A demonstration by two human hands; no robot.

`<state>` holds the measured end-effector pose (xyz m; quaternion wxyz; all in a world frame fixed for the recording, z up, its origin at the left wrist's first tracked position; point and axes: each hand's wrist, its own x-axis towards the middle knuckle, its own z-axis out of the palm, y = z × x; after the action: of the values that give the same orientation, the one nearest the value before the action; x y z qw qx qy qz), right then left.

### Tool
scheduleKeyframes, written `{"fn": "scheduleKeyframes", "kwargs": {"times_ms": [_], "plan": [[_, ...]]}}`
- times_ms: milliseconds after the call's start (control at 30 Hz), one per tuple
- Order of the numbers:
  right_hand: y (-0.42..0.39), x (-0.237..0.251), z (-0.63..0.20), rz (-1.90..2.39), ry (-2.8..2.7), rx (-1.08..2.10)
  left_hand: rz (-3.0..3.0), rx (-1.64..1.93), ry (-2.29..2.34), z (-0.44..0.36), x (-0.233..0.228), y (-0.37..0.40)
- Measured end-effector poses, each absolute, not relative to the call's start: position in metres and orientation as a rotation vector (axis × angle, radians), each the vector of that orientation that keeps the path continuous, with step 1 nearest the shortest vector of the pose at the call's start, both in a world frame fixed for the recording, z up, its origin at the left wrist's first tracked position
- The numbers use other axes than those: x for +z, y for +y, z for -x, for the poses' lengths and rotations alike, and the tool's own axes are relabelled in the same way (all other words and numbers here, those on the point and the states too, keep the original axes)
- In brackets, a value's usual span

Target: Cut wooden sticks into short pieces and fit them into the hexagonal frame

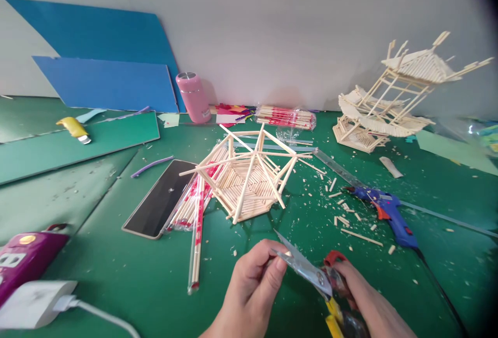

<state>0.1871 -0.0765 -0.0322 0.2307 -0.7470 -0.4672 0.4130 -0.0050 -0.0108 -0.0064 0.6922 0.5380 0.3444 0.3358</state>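
A hexagonal stick frame (249,179) stands mid-table beside wrapped chopsticks (194,208) and a phone (159,200). A blue glue gun (385,211) lies right; a pink bottle (193,97) stands rear.

Scissors (307,270): bright bare metal blades, glossy; red and yellow plastic handles. Hexagonal frame (249,179): pale raw wood sticks, matt. Mat (116,275): green, matt, scuffed, strewn with wood chips. Glue gun (385,211): blue plastic, smooth. Chopstick packs (286,116) at far edge: clear glossy film. Bottle (193,97): pink satin body, metal cap. Phone (159,199): glossy black glass.
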Motion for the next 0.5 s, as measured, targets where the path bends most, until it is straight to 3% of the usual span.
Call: {"fn": "scheduleKeyframes", "kwargs": {"times_ms": [500], "plan": [[-0.100, -0.025, -0.177, 2.170, -1.221, 1.224, -1.653, 0.903, 0.738, 0.008, -0.003, -0.012]]}}
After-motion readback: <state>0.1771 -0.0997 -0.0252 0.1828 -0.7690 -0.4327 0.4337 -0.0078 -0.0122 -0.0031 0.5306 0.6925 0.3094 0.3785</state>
